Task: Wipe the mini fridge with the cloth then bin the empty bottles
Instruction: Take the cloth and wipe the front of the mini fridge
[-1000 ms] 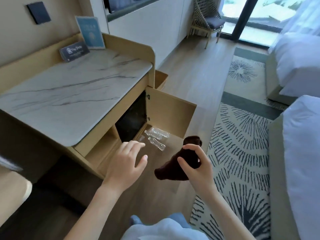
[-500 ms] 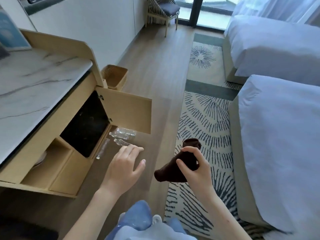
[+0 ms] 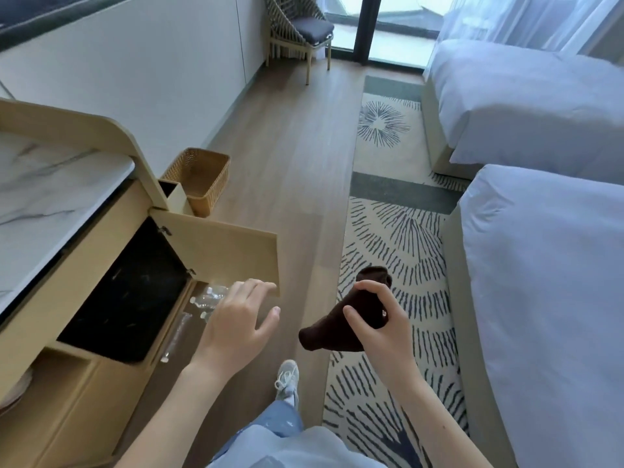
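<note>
The black mini fridge (image 3: 131,298) sits inside the wooden cabinet, whose door (image 3: 219,244) swings out over the floor. Clear empty bottles (image 3: 207,297) lie on the floor below that door, one more bottle (image 3: 175,336) along the cabinet base. My left hand (image 3: 236,320) hovers open over the bottles, partly hiding them. My right hand (image 3: 378,327) pinches a dark brown cloth (image 3: 358,315) that hangs to the left, above the floor and rug edge.
A woven wicker bin (image 3: 199,173) stands on the floor past the cabinet's end. The marble top (image 3: 44,197) is at left. A patterned rug (image 3: 395,251) and two beds (image 3: 547,271) fill the right. A chair (image 3: 300,32) stands by the window. My shoe (image 3: 287,380) is below.
The view has swung right and away from the cabinet top, bringing the wicker bin and beds into sight. My left hand has come over the bottles; the right still holds the cloth.
</note>
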Motion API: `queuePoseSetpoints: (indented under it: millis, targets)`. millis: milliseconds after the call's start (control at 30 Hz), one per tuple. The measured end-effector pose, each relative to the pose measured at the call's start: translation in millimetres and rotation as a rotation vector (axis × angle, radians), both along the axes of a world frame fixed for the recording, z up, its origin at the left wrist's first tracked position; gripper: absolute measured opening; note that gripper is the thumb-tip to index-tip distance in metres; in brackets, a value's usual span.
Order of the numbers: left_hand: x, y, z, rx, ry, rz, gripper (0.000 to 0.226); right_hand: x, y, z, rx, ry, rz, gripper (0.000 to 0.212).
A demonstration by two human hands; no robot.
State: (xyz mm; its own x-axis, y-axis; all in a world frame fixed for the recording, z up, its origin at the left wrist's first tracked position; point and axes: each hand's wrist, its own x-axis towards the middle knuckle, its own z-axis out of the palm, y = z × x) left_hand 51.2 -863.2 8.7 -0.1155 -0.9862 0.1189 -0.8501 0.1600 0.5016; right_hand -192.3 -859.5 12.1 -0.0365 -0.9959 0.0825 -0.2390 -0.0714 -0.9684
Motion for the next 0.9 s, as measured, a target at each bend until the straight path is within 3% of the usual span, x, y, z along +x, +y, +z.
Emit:
queuePoseSetpoints:
  millis: [267,433,667,900]
  targets:
    - [26,-151,34,-0.048,-0.031,-0.005,0.048,21,-156,28,-0.063,0.014,-0.010,0.040]
    - [51,-209,53,-0.079,-0.025,0.121,0.052,48,-242,49,-0.094,0.020,0.099,0.041]
    - [80,-215,29,-0.031,-0.044,0.406,0.049,102,-326,41,-0.058,0.038,0.386,0.043]
    - [76,-189,16,0.004,-0.022,0.829,0.045,157,-375,20,0.038,0.049,0.797,0.045]
